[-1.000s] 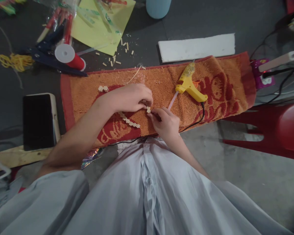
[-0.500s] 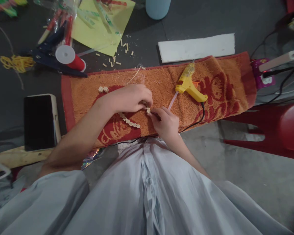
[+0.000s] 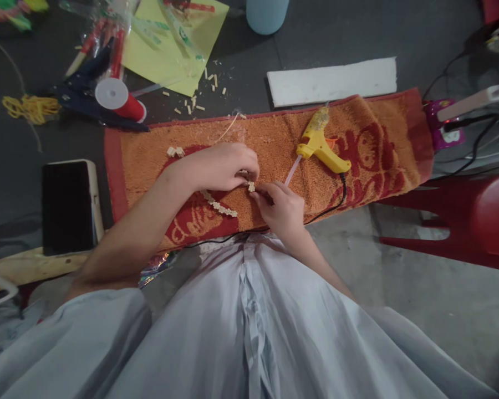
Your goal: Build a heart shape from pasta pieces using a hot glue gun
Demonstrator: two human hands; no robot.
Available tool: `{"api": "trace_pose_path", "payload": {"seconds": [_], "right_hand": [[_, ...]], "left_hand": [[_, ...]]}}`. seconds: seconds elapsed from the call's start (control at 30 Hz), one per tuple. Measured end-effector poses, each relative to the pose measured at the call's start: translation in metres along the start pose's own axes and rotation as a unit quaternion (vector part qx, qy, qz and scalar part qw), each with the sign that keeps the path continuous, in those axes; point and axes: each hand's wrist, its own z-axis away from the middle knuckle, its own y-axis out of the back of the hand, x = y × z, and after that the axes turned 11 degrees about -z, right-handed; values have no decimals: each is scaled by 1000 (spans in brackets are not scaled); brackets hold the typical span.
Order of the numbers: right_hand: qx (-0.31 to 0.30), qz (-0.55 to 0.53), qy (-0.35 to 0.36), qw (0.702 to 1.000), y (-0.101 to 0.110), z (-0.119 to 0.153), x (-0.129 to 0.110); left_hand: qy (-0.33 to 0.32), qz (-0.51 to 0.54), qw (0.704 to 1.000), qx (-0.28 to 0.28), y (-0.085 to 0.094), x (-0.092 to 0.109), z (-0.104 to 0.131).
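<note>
My left hand (image 3: pixel 228 165) is closed over one end of a chain of small pale pieces (image 3: pixel 219 206), which curves out below my wrist onto the orange and red towel (image 3: pixel 270 144). Thumb and fingertips of my right hand (image 3: pixel 281 209) pinch the small pale cluster (image 3: pixel 251 187) at that end, close against my left fingertips. Part of the chain is hidden under my left hand. A yellow glue gun (image 3: pixel 322 145) with a glue stick in it lies on the towel, right of my hands.
Beyond the towel lie a white board (image 3: pixel 332 82), a yellow sheet (image 3: pixel 178 50), loose pale bits (image 3: pixel 194 102) and a red thread spool (image 3: pixel 127 102). A black-screened device (image 3: pixel 69 208) lies left. A red chair (image 3: pixel 461 216) stands right; the glue gun's cord (image 3: pixel 328 209) runs along the front.
Both hands hold nearly the same pose at the small pale cluster. The whole view has shifted very slightly.
</note>
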Motion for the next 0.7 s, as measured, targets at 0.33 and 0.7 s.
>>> {"api": "trace_pose_path", "payload": {"seconds": [0.33, 0.7], "right_hand": [[7, -92, 3, 996, 33, 0, 0], [-45, -107, -13, 993, 37, -9, -2]], "left_hand": [[181, -45, 976, 112, 24, 10, 46], [387, -74, 897, 201, -15, 58, 106]]}}
